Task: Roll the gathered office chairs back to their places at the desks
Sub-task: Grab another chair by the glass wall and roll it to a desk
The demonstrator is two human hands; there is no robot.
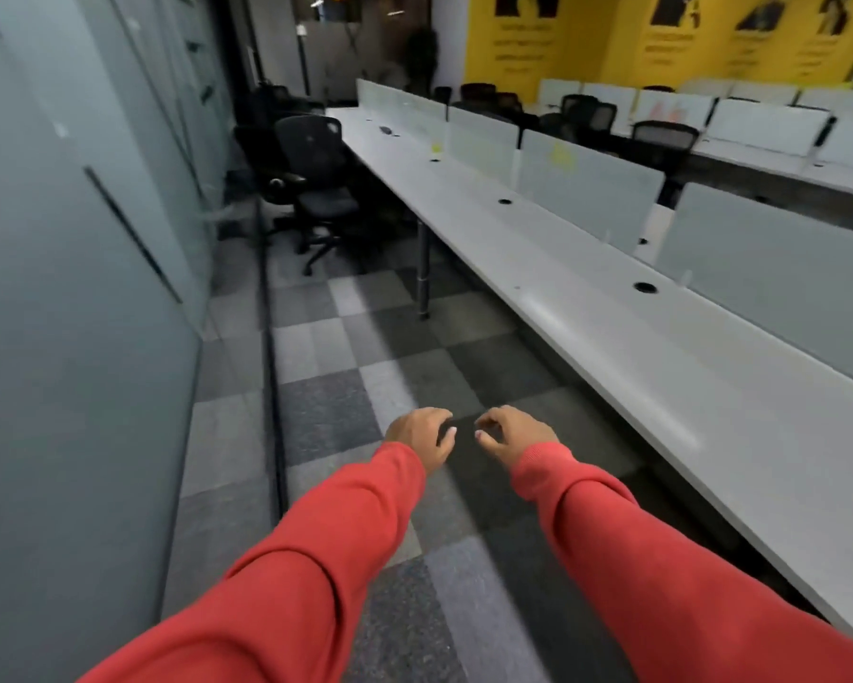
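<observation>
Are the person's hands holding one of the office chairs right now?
No: the left hand and right hand are empty, fingers loosely curled, and the nearest chair stands far ahead beside the desk.

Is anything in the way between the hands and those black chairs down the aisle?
Nothing visible: checkered grey carpet runs from the left hand and right hand to the black mesh office chairs; the metal desk leg stands aside.

No legible text, only blurred lettering on yellow wall posters (pixel 513 56)
</observation>
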